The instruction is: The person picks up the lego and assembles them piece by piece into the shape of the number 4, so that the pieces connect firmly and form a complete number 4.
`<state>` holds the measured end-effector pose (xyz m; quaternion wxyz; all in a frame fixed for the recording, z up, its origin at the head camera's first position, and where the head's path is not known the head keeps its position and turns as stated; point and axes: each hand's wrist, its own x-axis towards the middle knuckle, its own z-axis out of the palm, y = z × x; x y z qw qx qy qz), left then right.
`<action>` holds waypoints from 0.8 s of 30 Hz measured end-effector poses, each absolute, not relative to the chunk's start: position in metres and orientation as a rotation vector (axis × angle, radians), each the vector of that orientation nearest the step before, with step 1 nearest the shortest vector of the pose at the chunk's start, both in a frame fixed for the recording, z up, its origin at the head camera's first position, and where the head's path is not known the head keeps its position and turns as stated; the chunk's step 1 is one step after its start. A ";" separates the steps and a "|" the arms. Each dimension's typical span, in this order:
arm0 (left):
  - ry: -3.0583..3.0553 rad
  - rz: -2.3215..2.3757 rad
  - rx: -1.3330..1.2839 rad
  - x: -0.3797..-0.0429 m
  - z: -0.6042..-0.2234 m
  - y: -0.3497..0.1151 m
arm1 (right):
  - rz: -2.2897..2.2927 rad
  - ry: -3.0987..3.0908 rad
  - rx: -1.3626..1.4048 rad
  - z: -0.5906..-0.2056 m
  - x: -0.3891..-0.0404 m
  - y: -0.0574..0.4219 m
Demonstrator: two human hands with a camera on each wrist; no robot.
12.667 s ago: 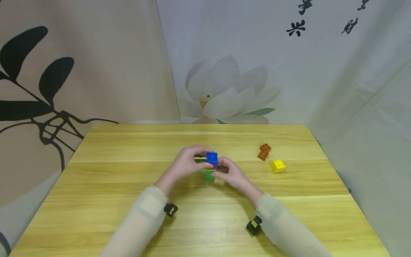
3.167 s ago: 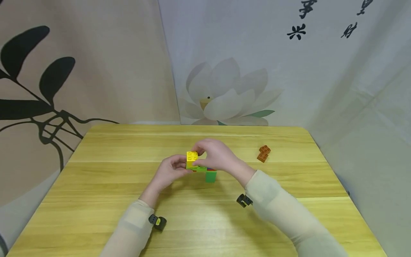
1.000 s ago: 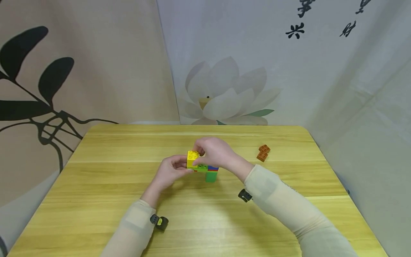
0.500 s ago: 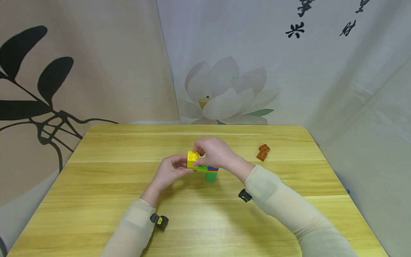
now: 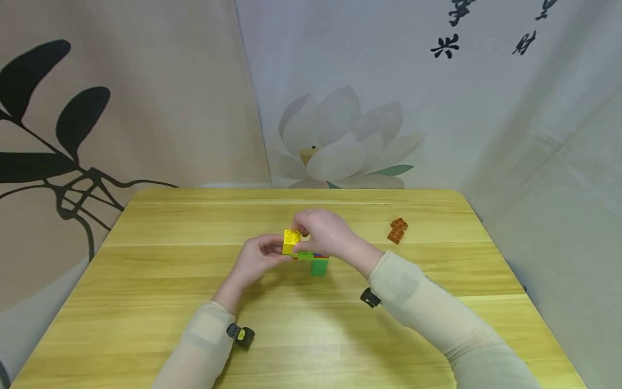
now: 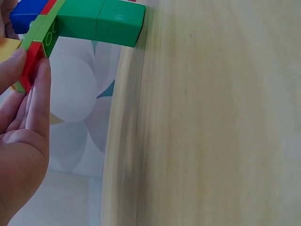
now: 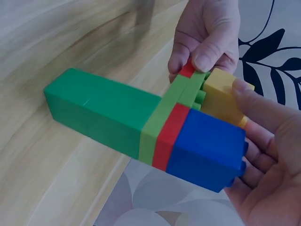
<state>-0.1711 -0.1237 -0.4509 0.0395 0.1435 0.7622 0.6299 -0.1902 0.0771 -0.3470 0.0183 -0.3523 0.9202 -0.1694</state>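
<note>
Near the middle of the table, my right hand [image 5: 328, 233] pinches a yellow building brick [image 5: 290, 243] between thumb and fingers, at the left end of a light green plate brick [image 7: 171, 101]. Some green studs show beside the yellow brick in the right wrist view; whether it is fully seated I cannot tell. With thumb and fingers my left hand [image 5: 257, 258] grips a thin red brick [image 6: 32, 61] under that end. Two stacked dark green bricks [image 7: 101, 108] form the upright column below. A blue brick [image 7: 207, 146] sits above the column on another thin red brick [image 7: 170, 136].
Two orange-brown bricks [image 5: 397, 231], joined at an offset, lie on the wooden table [image 5: 194, 324] to the right. Printed cloth [image 5: 194, 97] hangs behind the table's far edge. Each wrist carries a small black camera [image 5: 244, 337].
Earlier the yellow brick lay on the right of the table and my left hand held the blue brick. The yellow brick is now at the assembly's left end. Over the last second, hardly anything moves.
</note>
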 end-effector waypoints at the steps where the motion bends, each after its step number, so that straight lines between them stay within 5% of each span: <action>1: 2.335 1.937 0.437 -0.171 -0.451 -0.124 | -0.535 2.852 -1.095 -0.347 -0.190 0.077; 24: 2.333 1.982 0.401 -0.169 -0.450 -0.117 | -0.593 2.854 -1.180 -0.350 -0.190 0.083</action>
